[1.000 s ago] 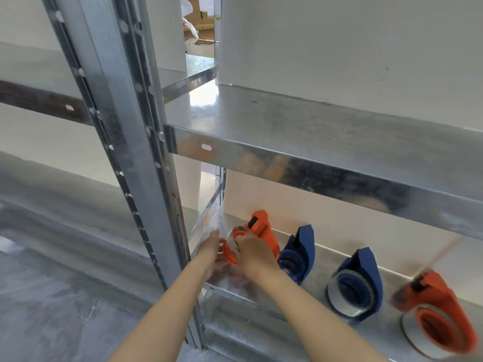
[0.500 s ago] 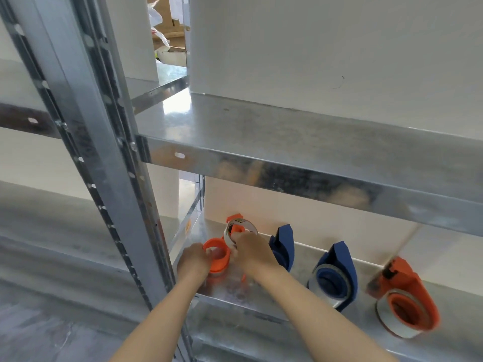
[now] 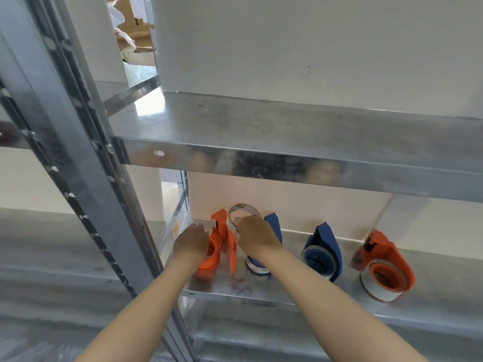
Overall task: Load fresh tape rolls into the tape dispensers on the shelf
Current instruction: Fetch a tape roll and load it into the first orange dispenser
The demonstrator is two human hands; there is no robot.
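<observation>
1. The roll is a thin, pale ring with an open core, pinched by the right hand just above and right of the orange dispenser
2. The left hand grips that dispenser's left side on the shelf
3. Right of the orange dispenser, a blue dispenser is mostly hidden behind the right hand; the roll's lower edge is covered too

Galvanised steel rack against a white wall.
Its upper shelf catches bright glare at the left end; cardboard boxes show through a gap behind; grey floor below.
</observation>
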